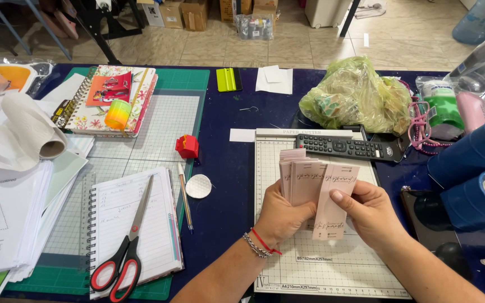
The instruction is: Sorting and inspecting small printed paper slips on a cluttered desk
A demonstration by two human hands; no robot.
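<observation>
Pink cards [305, 178] are fanning above the paper cutter [315, 264], the left hand [280, 216] gripping the stack while the right hand [369, 210] is pinching one card. A remote [349, 147] is lying just beyond; scissors [127, 247] are resting far left.

The cards [310, 182] fanned in the hands were pale pink with darker script. Under them the paper cutter [321, 269] was cream with a fine grid. The table [225, 207] was dark blue. To the left lay a green cutting mat [183, 78], scissors [124, 252] with red-and-black handles, and a floral-covered notebook [99, 115]. Far right sat a yellow-green plastic bag [355, 95].
</observation>
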